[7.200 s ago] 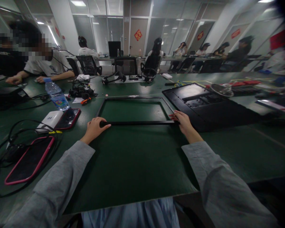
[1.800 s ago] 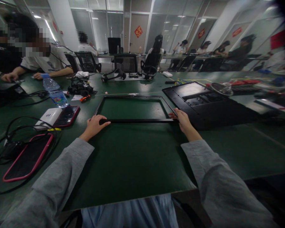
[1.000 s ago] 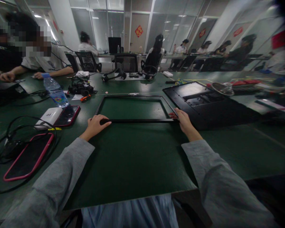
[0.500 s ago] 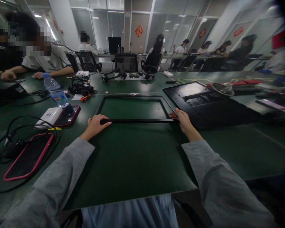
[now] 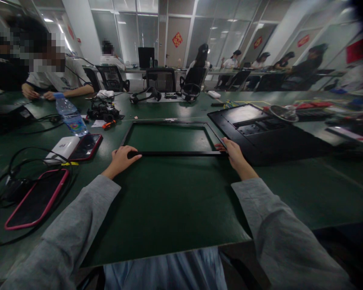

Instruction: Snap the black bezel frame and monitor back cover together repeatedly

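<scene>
Black frame (image 5: 175, 153), one item: flat on green worktop (image 5: 169, 201) before you. Your left hand (image 5: 121, 158) curls over its near-left corner, right hand (image 5: 234, 153) grips the near-right (black panel (image 5: 260, 133) just beside). Press evenly; thin rails likely twist.

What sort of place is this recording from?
Most likely a shared office workroom for electronics work: a long green table, glass partitions behind, other people seated at tables, and a black frame held by the left hand and right hand next to a black back panel.
</scene>
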`<action>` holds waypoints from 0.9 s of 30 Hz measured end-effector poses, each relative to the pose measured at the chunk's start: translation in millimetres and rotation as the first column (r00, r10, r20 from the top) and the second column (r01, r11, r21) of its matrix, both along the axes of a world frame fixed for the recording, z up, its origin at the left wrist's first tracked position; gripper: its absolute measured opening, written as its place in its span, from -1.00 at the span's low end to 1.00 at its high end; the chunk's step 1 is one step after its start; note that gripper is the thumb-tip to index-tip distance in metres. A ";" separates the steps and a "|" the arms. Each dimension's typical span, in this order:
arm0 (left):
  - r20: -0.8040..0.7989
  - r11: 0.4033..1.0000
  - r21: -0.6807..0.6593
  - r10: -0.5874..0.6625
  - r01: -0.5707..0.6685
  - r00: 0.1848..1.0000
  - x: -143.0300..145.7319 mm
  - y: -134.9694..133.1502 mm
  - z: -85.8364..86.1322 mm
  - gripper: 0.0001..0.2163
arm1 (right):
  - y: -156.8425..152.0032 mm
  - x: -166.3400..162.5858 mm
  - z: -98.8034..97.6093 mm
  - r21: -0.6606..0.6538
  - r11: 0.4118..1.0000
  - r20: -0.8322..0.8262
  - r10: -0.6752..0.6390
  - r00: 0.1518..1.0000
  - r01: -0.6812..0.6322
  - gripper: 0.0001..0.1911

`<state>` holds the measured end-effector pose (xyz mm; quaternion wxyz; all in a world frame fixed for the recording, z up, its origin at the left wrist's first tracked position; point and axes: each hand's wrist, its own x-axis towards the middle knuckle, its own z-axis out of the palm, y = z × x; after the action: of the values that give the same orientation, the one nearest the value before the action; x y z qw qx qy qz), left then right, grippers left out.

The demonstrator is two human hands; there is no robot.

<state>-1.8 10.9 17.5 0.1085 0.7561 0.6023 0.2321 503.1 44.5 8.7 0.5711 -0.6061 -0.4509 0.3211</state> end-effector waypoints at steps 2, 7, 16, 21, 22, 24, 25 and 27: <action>0.002 1.000 0.005 0.001 -0.001 1.000 0.5 -0.2 -0.1 -0.67 | -0.1 -0.3 0.5 -0.001 1.000 0.007 -0.001 1.000 0.001 -0.50; 0.001 1.000 0.007 0.007 -0.007 1.000 1.5 -1.3 0.3 -0.68 | -0.9 -0.1 0.2 0.008 1.000 0.018 0.005 1.000 -0.005 -0.46; 0.015 1.000 -0.018 -0.004 0.005 1.000 1.7 -2.0 2.5 -0.67 | -2.3 -2.3 2.0 0.007 1.000 0.023 0.009 1.000 -0.009 -0.48; 0.012 1.000 -0.013 -0.003 0.003 1.000 1.3 -2.5 2.4 -0.67 | -1.6 -1.3 2.2 -0.003 1.000 0.015 0.008 1.000 -0.008 -0.45; 0.011 1.000 -0.011 -0.002 0.002 1.000 1.2 -2.4 2.0 -0.67 | -1.2 -1.0 1.9 -0.002 1.000 0.012 0.008 1.000 -0.008 -0.44; 0.010 1.000 -0.008 -0.002 0.002 1.000 1.0 -2.0 1.4 -0.66 | -0.4 -0.7 1.3 0.004 1.000 0.002 0.007 1.000 -0.007 -0.43; 0.010 1.000 -0.008 -0.003 0.003 1.000 0.9 -1.7 1.2 -0.66 | 0.0 -0.7 1.0 0.006 1.000 -0.004 0.008 1.000 -0.008 -0.43; 0.008 1.000 -0.015 -0.002 0.002 1.000 1.0 -1.1 1.1 -0.66 | 0.5 -0.8 0.6 0.008 1.000 -0.014 0.009 1.000 -0.009 -0.43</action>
<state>-0.7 9.7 18.6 0.1169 0.7548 0.6029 0.2305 502.3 45.0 9.3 0.5752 -0.5995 -0.4509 0.3261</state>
